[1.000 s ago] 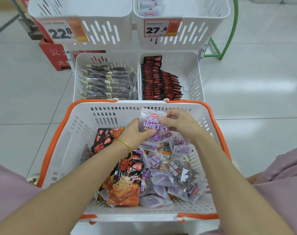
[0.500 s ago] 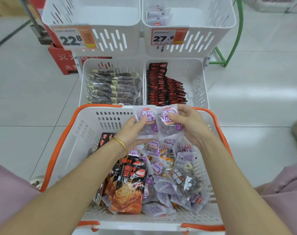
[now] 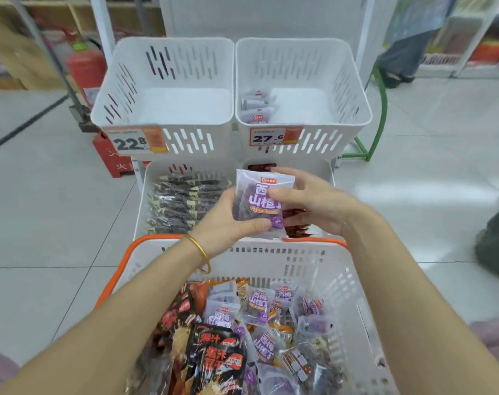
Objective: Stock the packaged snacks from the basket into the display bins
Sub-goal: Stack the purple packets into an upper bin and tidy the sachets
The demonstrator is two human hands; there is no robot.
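At the upper left of the frame the upper-left bin (image 3: 162,67) shows only its bare white floor, so nothing has gone in there yet. Below it, the lower-left bin (image 3: 142,195) already carries neat rows of dark packets (image 3: 180,206) and looks close to full.

In the middle, the left hand (image 3: 222,223), with a gold bangle (image 3: 201,252) at the wrist, has its fingers curled round the lower part of a purple packet (image 3: 259,201). There may be more than one stacked there; I cannot tell. The packet is held upright above the far rim of the basket (image 3: 111,283), in front of the lower bins and not yet over any bin's opening. Under the arms, the basket is still well loaded with more purple packs (image 3: 257,306) and black-and-orange packs (image 3: 217,357), so most of the stocking looks to be ahead.

The right hand (image 3: 314,201) pinches the packet's right edge, thumb on the front.

At the upper right, the upper-right bin (image 3: 342,89) holds just a few pale packs (image 3: 255,106) along its left side, seemingly the same kind, so I'd guess the held packet belongs there. The lower-right bin (image 3: 329,172) is mostly hidden behind the hands; a few red and black packs (image 3: 295,226) show in it.
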